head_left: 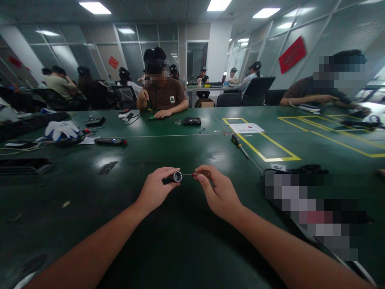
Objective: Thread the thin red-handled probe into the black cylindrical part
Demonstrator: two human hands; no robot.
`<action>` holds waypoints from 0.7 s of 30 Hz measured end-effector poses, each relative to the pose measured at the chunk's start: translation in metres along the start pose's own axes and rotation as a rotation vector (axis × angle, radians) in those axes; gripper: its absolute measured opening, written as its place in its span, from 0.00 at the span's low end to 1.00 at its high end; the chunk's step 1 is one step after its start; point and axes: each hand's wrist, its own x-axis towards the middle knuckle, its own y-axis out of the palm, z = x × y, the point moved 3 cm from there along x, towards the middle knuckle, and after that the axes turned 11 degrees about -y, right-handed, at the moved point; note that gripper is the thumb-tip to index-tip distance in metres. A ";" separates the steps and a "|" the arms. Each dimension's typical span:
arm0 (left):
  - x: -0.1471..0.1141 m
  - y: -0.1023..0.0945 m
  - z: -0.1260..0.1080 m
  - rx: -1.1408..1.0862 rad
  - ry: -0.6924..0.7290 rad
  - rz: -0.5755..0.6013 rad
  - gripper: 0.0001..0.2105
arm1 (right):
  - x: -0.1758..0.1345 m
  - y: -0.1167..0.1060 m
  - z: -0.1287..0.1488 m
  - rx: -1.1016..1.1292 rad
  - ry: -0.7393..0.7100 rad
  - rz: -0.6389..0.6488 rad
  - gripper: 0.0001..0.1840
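Fingers and thumb of my left hand (156, 186) are wrapped round a short dark cylinder with a silver ring at its open end (178, 176); it looks like a flashlight body. That round end faces me. My right hand (218, 192) pinches a small screwdriver (195, 175) by its reddish see-through handle. Its thin shaft points left to the rim of the cylinder; whether the tip touches cannot be made out. Both hands are held over the green table (180, 241).
A yellow-and-black screwdriver (239, 145) lies ahead on the right, near a white sheet (246, 128) and yellow tape lines (281, 159). White gloves (61, 130) and a dark pen-like tool (110, 141) are at left. Across the table a person (164, 94) handles a green board.
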 end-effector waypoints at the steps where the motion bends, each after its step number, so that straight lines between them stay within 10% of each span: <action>1: 0.000 0.000 0.000 0.001 -0.003 -0.001 0.20 | 0.000 0.000 0.000 0.004 0.001 -0.005 0.08; 21: -0.001 0.000 0.001 0.015 0.004 0.001 0.20 | -0.001 -0.002 0.000 -0.017 -0.003 -0.030 0.08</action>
